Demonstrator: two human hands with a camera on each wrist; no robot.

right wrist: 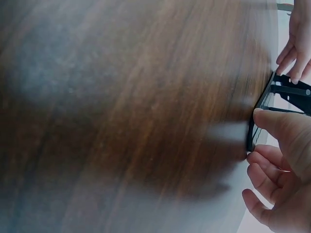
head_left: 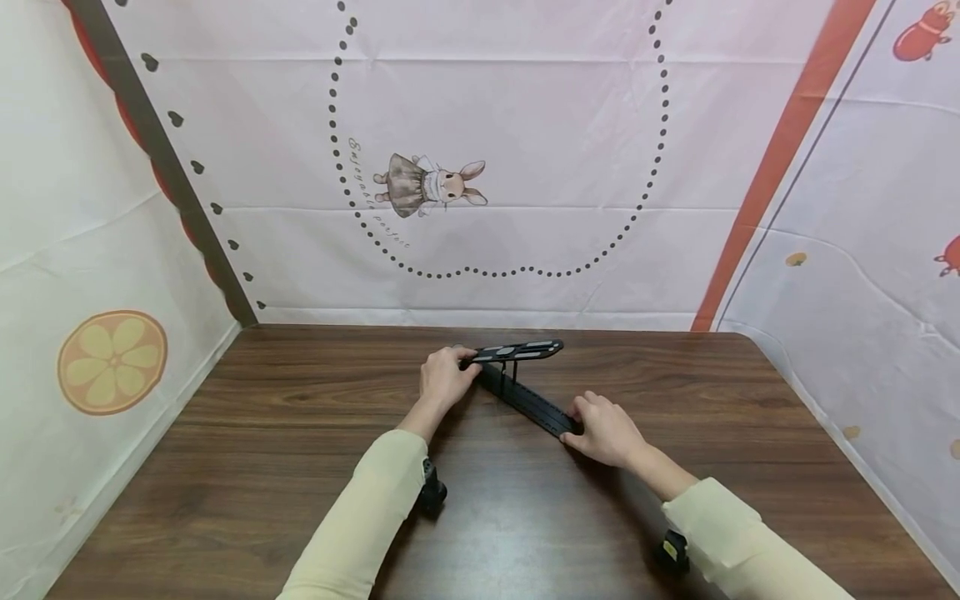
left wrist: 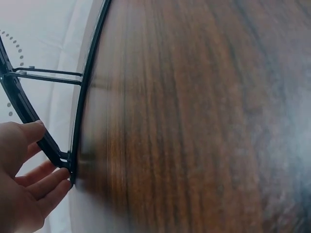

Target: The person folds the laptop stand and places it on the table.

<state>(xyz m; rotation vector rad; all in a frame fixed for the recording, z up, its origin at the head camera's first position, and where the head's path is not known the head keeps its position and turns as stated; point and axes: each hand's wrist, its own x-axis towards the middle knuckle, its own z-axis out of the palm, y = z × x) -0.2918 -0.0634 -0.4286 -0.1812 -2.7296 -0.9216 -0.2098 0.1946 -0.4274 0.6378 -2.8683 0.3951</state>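
Note:
A black folding laptop stand (head_left: pixel 531 404) sits on the table, its top panel (head_left: pixel 525 351) raised at an angle above the long base. Two thin struts (left wrist: pixel 48 76) join panel and base. At the far, hinged end, my left hand (head_left: pixel 444 380) grips the stand, thumb on the panel and fingers near the hinge (left wrist: pixel 65 158). My right hand (head_left: pixel 609 432) pinches the near right end of the base between thumb and fingers. In the right wrist view, both hands show at opposite ends of the stand, and part of the top panel is cut off by the frame.
The brown wood-grain table (head_left: pixel 300 467) spreads around the stand. Behind it hangs a pale printed cloth (head_left: pixel 525 250), with more cloth at the left and right sides. Dark wrist cameras (head_left: pixel 431 490) sit under both forearms.

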